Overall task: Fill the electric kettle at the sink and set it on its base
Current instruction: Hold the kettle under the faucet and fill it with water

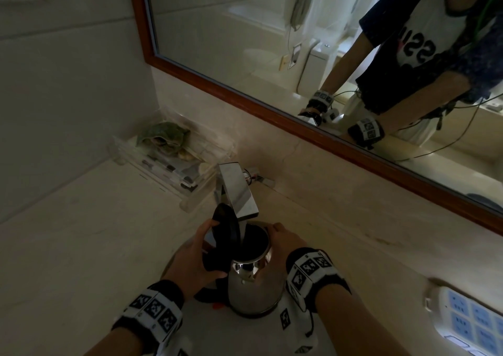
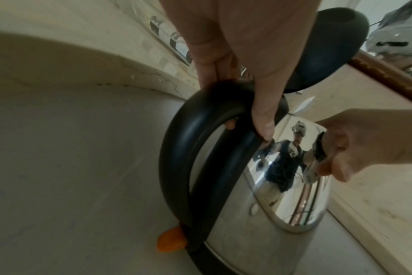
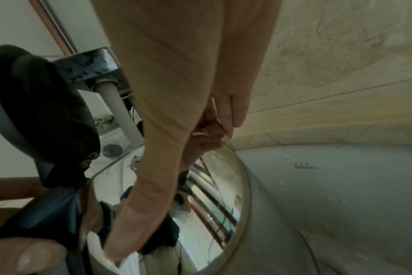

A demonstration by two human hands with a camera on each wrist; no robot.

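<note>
A steel electric kettle (image 1: 255,287) stands in the white sink basin (image 3: 341,186) under the chrome faucet (image 1: 236,189). Its black lid (image 1: 224,227) is tipped open and a stream of water (image 3: 122,111) falls into the mouth. My left hand (image 1: 190,257) grips the black handle (image 2: 183,148), fingers wrapped round its top and thumb over it. My right hand (image 1: 283,241) clasps the kettle's upper right side, fingertips at the rim and thumb down the shiny band (image 3: 212,186). An orange switch (image 2: 171,240) shows under the handle.
A clear tray of toiletries (image 1: 174,162) sits at the back left of the stone counter (image 1: 81,233). A white and blue power strip (image 1: 468,320) lies on the counter to the right. A wood-framed mirror (image 1: 272,116) runs along the back wall.
</note>
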